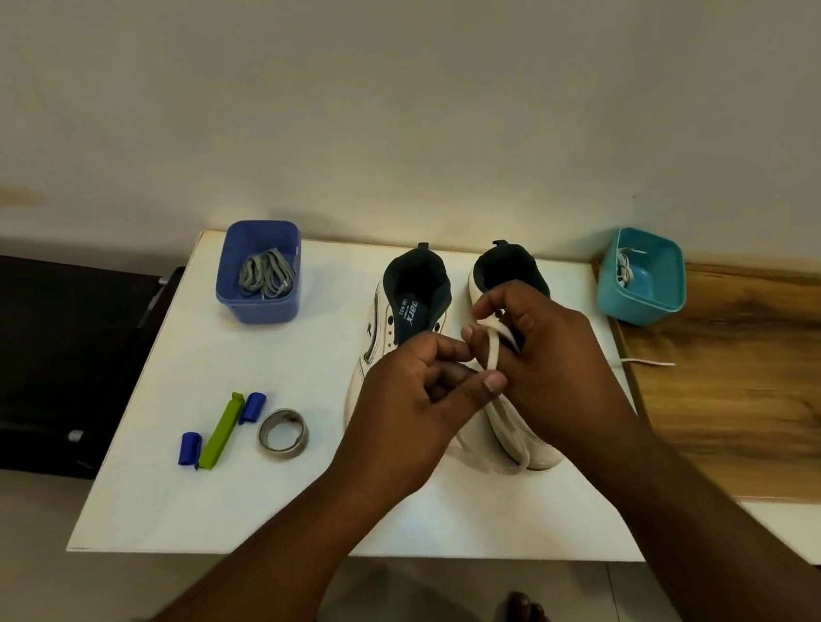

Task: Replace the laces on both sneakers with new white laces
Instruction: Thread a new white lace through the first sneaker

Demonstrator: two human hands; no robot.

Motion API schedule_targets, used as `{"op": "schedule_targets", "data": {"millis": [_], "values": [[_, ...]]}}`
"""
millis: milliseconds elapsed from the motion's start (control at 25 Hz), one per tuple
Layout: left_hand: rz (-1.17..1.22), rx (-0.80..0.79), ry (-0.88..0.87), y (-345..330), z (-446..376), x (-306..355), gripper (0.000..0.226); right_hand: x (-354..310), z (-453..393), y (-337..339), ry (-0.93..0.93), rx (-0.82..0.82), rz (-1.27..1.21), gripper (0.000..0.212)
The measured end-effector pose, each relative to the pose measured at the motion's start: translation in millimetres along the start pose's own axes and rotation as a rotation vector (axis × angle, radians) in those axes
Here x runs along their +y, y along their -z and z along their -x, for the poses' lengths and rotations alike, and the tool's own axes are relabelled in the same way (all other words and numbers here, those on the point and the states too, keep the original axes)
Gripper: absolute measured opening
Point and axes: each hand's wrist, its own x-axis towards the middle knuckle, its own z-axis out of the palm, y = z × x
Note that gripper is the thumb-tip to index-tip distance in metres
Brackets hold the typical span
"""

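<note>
- A dark blue square plastic tub (260,276) stands at the far left corner of the white tabletop (163,488); a bundle of grey flat laces (267,274) lies inside it.
- Nearer the front edge lie two small blue plastic caps (189,448), a green plastic clip (220,432) between them, and a grey ring of tape (283,434) just beside it.
- The left white sneaker with a dark lining (401,311) sits with its heel toward the wall; its toe is hidden behind the left hand (419,411).
- The left hand's thumb and curled fingers pinch a white flat lace (494,352).
- The right hand (545,362) also grips this lace in a loop over the right white sneaker (522,430), which stands touching or just beside its pair.
- A white lace end (649,362) trails onto the wooden board (762,400).
- A teal plastic tub (640,276) holds what seems to be another white lace.
</note>
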Motion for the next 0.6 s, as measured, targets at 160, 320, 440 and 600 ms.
{"op": "schedule_targets", "data": {"millis": [160,320,440,600], "values": [[-0.162,0.158,0.006,18,-7,-6,0.004,2,-6,14,-0.133,-0.164,-0.044,0.008],[-0.625,0.328,0.053,42,-10,-7,0.005,5,-12,30,-0.348,-0.248,-0.562,0.015],[-0.796,0.124,0.031,31,-2,-7,0.008,-2,-15,41,-0.472,-0.335,-1.319,0.024],[-0.766,-0.263,0.035,24,7,-4,0.008,-4,-16,38,-0.370,-0.191,-1.555,0.039]]}}
